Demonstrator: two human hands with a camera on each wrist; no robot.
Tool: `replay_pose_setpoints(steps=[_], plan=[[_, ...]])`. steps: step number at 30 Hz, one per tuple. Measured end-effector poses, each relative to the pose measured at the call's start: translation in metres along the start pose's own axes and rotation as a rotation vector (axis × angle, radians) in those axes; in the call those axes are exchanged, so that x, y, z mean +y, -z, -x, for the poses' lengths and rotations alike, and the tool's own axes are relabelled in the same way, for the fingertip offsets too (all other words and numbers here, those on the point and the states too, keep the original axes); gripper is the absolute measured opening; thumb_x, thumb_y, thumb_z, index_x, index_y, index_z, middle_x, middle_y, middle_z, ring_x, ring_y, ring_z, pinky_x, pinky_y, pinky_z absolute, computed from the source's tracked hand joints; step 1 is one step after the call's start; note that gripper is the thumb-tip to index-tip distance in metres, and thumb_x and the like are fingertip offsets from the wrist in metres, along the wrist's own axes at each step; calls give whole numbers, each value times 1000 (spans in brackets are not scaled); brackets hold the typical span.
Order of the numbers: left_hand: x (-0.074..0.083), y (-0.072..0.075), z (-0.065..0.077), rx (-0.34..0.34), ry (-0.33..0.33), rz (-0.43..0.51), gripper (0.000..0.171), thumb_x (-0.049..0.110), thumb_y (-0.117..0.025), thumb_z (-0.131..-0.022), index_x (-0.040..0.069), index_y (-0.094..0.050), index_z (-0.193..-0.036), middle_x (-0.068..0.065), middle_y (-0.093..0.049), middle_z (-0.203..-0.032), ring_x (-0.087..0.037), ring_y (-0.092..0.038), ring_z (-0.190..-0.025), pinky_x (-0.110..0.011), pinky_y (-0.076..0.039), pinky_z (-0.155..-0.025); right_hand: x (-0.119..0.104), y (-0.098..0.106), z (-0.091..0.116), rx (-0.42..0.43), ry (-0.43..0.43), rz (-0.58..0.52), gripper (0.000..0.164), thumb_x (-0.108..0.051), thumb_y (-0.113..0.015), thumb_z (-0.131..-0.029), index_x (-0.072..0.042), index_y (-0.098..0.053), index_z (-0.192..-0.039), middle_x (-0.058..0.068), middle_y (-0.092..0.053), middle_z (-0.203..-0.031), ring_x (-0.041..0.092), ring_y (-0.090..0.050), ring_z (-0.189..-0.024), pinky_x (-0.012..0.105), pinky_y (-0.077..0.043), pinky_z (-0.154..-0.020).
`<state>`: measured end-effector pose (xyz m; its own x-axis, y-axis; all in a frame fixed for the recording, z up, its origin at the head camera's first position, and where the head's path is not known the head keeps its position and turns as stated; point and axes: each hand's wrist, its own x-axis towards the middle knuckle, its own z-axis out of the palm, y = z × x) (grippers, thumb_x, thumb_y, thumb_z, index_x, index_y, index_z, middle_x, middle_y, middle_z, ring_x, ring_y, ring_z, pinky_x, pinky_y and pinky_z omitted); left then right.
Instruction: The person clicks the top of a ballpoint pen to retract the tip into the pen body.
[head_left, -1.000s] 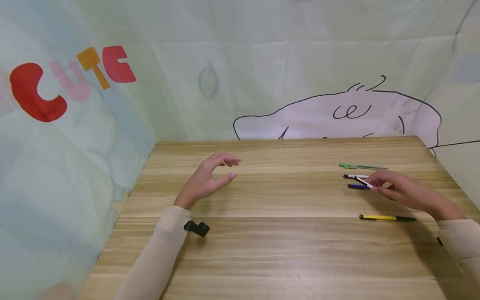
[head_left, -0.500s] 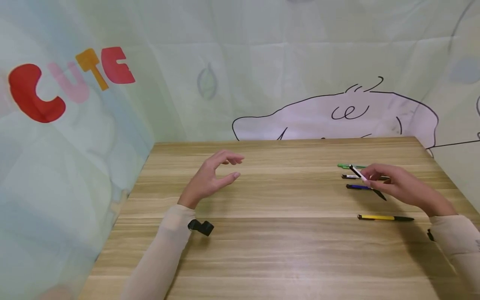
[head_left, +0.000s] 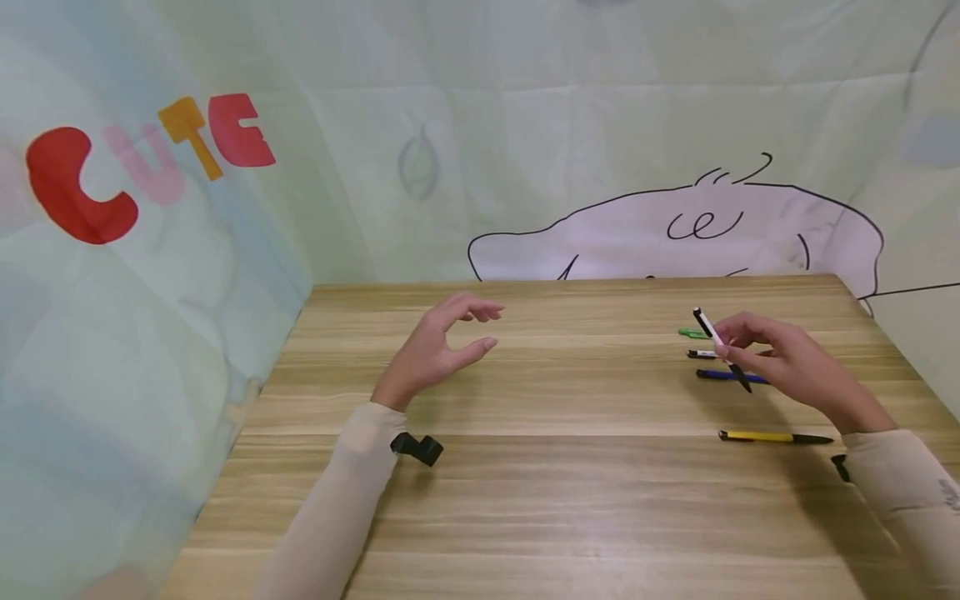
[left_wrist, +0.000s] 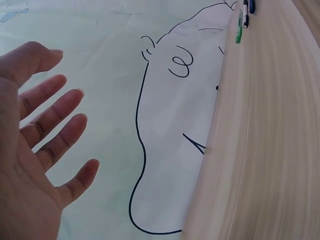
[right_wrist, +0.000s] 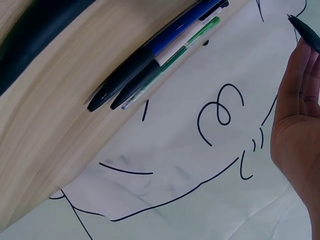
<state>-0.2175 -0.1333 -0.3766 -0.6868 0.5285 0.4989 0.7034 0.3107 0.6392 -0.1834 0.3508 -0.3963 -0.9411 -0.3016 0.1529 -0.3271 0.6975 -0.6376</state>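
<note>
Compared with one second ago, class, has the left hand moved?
Yes: in the head view, the left hand has moved rightward and slightly nearer the table's far edge.

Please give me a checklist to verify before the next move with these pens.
1. White-and-black pen held securely: ok, it looks pinched in the right grip.
2. That pen lifted off the wooden table: ok.
3. Left grip free: ok, it holds nothing.
4. Yellow pen apart from the other pens: ok.
5. Green pen fully visible in the head view: not ok, the right grip hides part.
</note>
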Motion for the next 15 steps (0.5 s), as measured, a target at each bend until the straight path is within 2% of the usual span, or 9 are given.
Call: replay_pose_setpoints(steps=[7,15], plan=[[2,-8,-10,3,-44,30,39,16,-74,-93,16,-65,-130,0,-66,-118,-24,-59,-109,-39,-48,-99,-11,-5,-3,35,-51,-23,20,-19,-70,-98,-18,-69,-118,2,-71,-102,6,-62,-91,21,-51,-72],[8,-16,-20,-3,-72,46,41,16,-74,-93,15,-63,-132,-3,-65,-119,-23,-60,-109,-38,-49,-99,-25,-8,-8,21,-43,-98,21,-19,-69,-98,-18,-68,-119,4,-71,-109,9,-67,-94,27,-58,-71]])
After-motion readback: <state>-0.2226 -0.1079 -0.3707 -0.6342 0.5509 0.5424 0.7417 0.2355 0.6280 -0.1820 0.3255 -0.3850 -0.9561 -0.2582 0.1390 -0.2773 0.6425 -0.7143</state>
